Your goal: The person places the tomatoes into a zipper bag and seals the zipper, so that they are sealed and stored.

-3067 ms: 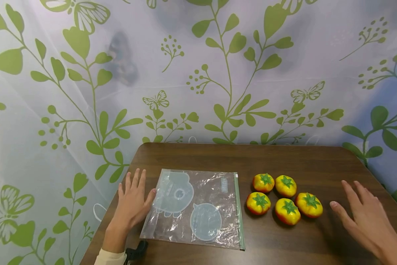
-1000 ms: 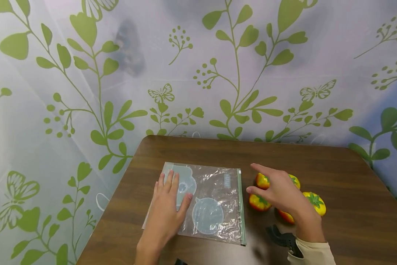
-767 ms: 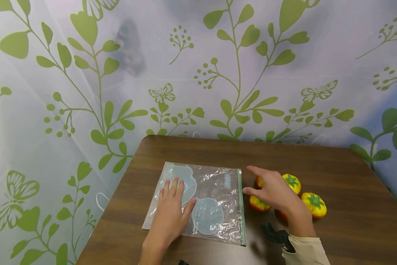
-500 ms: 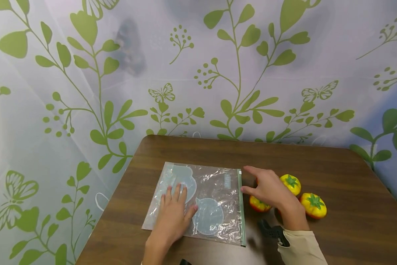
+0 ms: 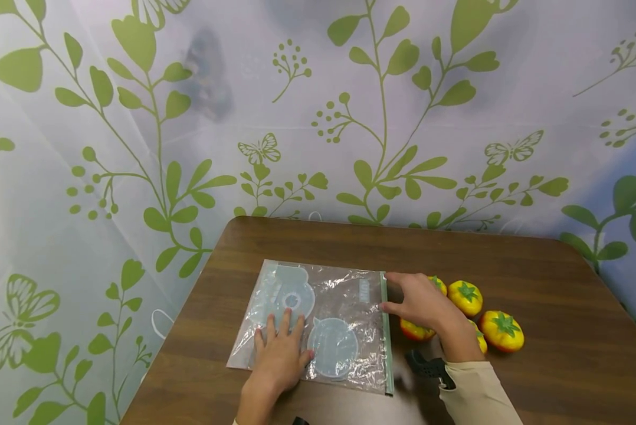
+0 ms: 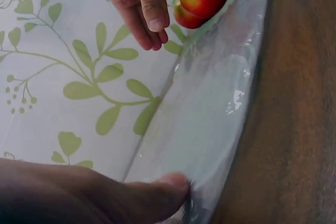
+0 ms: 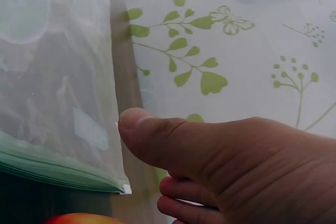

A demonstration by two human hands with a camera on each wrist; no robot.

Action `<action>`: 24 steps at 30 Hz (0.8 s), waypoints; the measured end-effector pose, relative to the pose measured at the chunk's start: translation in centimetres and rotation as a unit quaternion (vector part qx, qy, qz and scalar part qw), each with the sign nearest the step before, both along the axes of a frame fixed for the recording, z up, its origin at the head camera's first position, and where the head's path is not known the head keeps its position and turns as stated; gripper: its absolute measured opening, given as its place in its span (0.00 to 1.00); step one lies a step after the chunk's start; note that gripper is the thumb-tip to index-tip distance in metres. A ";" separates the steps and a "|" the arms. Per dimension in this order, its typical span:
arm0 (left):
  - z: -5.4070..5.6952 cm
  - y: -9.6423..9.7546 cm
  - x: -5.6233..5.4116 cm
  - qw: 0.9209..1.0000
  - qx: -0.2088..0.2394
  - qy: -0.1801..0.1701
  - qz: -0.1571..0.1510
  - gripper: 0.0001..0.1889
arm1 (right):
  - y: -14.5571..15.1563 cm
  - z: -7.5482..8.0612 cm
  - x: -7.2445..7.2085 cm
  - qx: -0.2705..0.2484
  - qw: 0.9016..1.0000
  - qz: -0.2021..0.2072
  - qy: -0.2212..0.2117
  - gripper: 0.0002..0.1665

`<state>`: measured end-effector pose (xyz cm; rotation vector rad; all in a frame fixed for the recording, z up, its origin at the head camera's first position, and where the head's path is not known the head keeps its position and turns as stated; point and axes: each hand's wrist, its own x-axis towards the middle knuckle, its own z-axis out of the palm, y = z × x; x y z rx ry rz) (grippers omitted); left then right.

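Observation:
A clear zip bag (image 5: 339, 301) with pale blue cartoon prints lies flat on the brown table (image 5: 318, 239), its green zip strip (image 5: 387, 360) on the right. My left hand (image 5: 279, 357) rests on the bag's near left part, fingers spread. My right hand (image 5: 424, 301) is at the strip's far end, thumb and forefinger apart and pointing left, with nothing gripped between them. In the right wrist view, the thumb (image 7: 136, 121) is close beside the bag's corner, which has a white end piece (image 7: 126, 189). Beneath and behind the right hand sit several yellow-and-red tomato-like fruits (image 5: 501, 330) with green star-shaped tops, some partly hidden.
Behind the table hangs a pale cloth (image 5: 297, 177) printed with green leaves and butterflies. A black wrist strap (image 5: 429, 366) is on the right wrist, near the fruits. The table's left edge runs close to the bag.
My left hand has come down onto the bag and slid towards its near edge. My right hand has moved left from beyond the fruits, over them, to the zip strip.

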<state>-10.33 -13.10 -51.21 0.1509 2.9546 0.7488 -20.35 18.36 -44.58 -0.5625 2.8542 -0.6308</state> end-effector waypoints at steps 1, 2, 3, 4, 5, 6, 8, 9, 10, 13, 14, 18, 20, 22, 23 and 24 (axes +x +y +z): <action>-0.3 0.0 0.0 1.000 -0.003 0.005 0.001 0.40 | 0.0 -0.1 -0.1 0.002 1.000 0.001 0.000 0.45; -0.4 0.0 -0.1 1.000 -0.003 0.010 0.004 0.39 | 0.0 -0.1 -0.1 0.004 1.000 0.004 0.001 0.44; -0.7 -0.1 -0.1 1.000 -0.003 0.019 0.005 0.37 | 0.0 -0.2 -0.2 0.005 1.000 0.004 -0.001 0.44; -1.0 -0.1 -0.2 1.000 -0.005 0.030 0.007 0.36 | 0.0 -0.2 -0.2 0.005 1.000 0.004 -0.002 0.44; -1.0 -0.1 -0.2 0.999 -0.007 0.037 0.008 0.34 | 0.1 -0.2 -0.3 0.005 1.000 0.004 -0.004 0.43; -1.0 -0.1 -0.2 0.999 -0.009 0.041 0.010 0.32 | 0.1 -0.3 -0.3 0.007 1.000 0.006 -0.004 0.43; -0.7 -0.1 -0.3 0.999 -0.016 0.048 0.013 0.29 | 0.1 -0.3 -0.4 0.007 1.000 0.009 -0.004 0.41; -0.3 -0.1 -0.3 0.999 -0.017 0.048 0.014 0.28 | 0.1 -0.3 -0.4 0.007 1.000 0.009 -0.006 0.40; -0.5 -0.1 -0.6 0.998 -0.020 0.057 0.014 0.27 | 0.1 -0.2 -0.4 0.007 1.000 0.013 -0.003 0.39; -0.1 -0.1 -0.7 0.997 -0.023 0.068 0.020 0.25 | 0.0 -0.2 -0.4 0.010 1.000 0.025 0.006 0.37; -0.3 -0.1 -0.7 0.997 -0.023 0.077 0.022 0.24 | -0.1 -0.1 -0.4 0.011 0.999 0.030 0.008 0.36; 0.3 0.0 -0.5 0.996 -0.023 0.082 0.032 0.22 | -0.5 0.0 -0.3 0.023 0.999 0.045 -0.002 0.32; 0.5 -0.1 -0.5 0.996 -0.026 0.079 0.037 0.22 | -0.7 0.0 -0.3 0.032 0.998 0.055 -0.011 0.30; 1.3 0.0 -0.4 0.997 -0.028 0.066 0.041 0.22 | -1.0 -0.1 -0.3 0.043 0.997 0.055 -0.019 0.29; 1.5 -0.1 -0.4 0.997 -0.032 0.064 0.040 0.22 | -1.2 -0.2 -0.4 0.047 0.997 0.057 -0.021 0.27; 1.6 -0.1 -0.4 0.997 -0.034 0.058 0.041 0.22 | -1.3 -0.3 -0.5 0.050 0.997 0.060 -0.022 0.24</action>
